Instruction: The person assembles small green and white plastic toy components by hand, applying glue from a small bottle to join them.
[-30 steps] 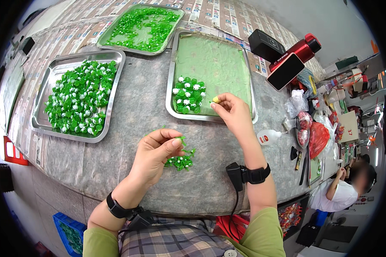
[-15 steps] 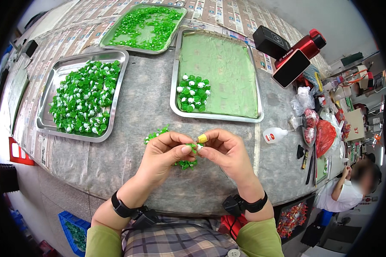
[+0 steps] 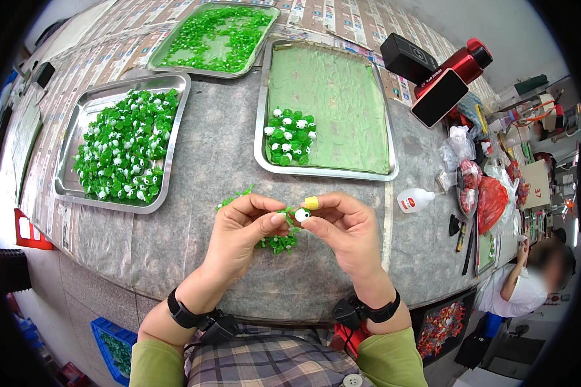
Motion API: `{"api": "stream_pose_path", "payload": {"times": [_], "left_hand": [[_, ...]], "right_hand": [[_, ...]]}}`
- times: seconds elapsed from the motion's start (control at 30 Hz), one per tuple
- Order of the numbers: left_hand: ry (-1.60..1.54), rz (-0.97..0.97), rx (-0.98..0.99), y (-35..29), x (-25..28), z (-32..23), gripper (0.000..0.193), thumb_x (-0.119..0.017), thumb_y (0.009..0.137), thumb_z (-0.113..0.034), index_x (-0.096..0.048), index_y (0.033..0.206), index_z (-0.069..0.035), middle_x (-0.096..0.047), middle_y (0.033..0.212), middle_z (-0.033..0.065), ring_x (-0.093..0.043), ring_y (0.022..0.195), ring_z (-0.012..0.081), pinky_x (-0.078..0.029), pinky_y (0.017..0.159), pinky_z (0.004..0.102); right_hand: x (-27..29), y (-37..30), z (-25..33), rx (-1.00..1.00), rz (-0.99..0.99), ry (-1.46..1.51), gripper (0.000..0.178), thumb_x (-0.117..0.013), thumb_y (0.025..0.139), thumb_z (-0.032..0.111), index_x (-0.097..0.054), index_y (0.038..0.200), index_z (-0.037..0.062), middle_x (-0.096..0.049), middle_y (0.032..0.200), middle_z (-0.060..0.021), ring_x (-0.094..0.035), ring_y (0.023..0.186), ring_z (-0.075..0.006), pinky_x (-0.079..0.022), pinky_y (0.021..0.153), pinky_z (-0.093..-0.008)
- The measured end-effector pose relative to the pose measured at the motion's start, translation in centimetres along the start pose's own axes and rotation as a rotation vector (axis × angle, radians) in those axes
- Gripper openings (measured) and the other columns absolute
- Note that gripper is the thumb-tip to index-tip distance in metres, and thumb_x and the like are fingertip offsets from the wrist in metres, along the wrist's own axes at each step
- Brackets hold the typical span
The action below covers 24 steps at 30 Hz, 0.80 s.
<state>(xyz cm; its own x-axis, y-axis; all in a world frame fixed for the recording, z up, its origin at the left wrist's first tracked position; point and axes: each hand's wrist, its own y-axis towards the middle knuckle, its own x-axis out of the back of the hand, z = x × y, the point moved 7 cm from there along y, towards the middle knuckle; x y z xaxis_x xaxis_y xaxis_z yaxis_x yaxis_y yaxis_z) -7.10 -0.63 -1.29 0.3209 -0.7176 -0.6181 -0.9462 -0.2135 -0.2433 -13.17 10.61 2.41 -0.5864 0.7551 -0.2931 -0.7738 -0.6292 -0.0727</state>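
My left hand [image 3: 244,233] pinches a small green plastic piece [image 3: 288,213] between thumb and index finger. My right hand [image 3: 347,233], with a yellow band [image 3: 311,202] round its index fingertip, pinches a white eye bead [image 3: 303,215] with a black dot. Both pieces are close together; whether they are joined I cannot tell. Under the hands lies a loose pile of small green pieces [image 3: 279,243], partly hidden by my fingers. Ahead, a green-lined metal tray [image 3: 342,103] holds a cluster of green-and-white beaded pieces [image 3: 290,137] in its near left corner.
On the left, a metal tray [image 3: 169,138] is heaped with green-and-white pieces. A farther tray [image 3: 158,62] holds green pieces. To the right are a white bottle [image 3: 416,200], a phone [image 3: 439,98], a red flask [image 3: 465,61], a black box [image 3: 408,58] and plastic bags. Another person sits far right.
The eye bead in my right fingers has turned so its black dot shows, and my right hand has shifted slightly right. My left hand keeps its pinch, nearly in place.
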Motion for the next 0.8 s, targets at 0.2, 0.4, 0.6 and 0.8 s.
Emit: {"api": "stream_pose_path", "payload": {"times": [0.2,0.4,0.6,0.8], "left_hand": [[0.095,0.016,-0.069,-0.1,-0.2,-0.3,0.011,-0.057,0.074,-0.003,-0.056,0.084,0.000,-0.058,0.074,0.0042,-0.055,0.067,0.0092,-0.045,0.061,0.0198],[0.613,0.038,-0.429,-0.7,-1.1,-2.6,0.011,-0.061,0.068,0.002,-0.058,0.078,0.000,-0.056,0.070,0.0036,-0.053,0.065,0.0108,-0.043,0.057,0.0216],[0.955,0.067,-0.680,-1.6,-3.0,-4.2,0.015,-0.064,0.062,0.002,-0.057,0.075,-0.003,-0.055,0.068,0.0068,-0.054,0.061,0.0170,-0.043,0.053,0.0252],[1.036,0.069,-0.744,-1.8,-3.4,-4.3,0.015,-0.064,0.062,0.001,-0.057,0.075,-0.003,-0.056,0.068,0.0079,-0.054,0.060,0.0198,-0.043,0.052,0.0266]], "right_hand": [[-0.4,-0.1,0.3,0.002,0.043,-0.124,0.020,-0.058,0.074,0.000,-0.052,0.093,-0.0021,-0.058,0.084,-0.0054,-0.054,0.075,-0.0073,-0.044,0.068,-0.0183],[-0.1,-0.2,0.0,-0.136,-0.008,-0.083,0.020,-0.057,0.075,0.001,-0.053,0.095,-0.0016,-0.058,0.083,-0.0055,-0.054,0.076,-0.0066,-0.043,0.067,-0.0180],[-0.1,-0.1,-0.4,-0.178,0.093,-0.082,0.023,-0.055,0.077,0.004,-0.054,0.099,-0.0023,-0.059,0.085,-0.0052,-0.053,0.078,-0.0069,-0.043,0.068,-0.0184],[0.2,-0.1,-1.3,-0.203,0.103,-0.084,0.021,-0.054,0.077,0.004,-0.055,0.096,-0.0039,-0.059,0.086,-0.0082,-0.056,0.078,-0.0124,-0.046,0.070,-0.0232]]}}
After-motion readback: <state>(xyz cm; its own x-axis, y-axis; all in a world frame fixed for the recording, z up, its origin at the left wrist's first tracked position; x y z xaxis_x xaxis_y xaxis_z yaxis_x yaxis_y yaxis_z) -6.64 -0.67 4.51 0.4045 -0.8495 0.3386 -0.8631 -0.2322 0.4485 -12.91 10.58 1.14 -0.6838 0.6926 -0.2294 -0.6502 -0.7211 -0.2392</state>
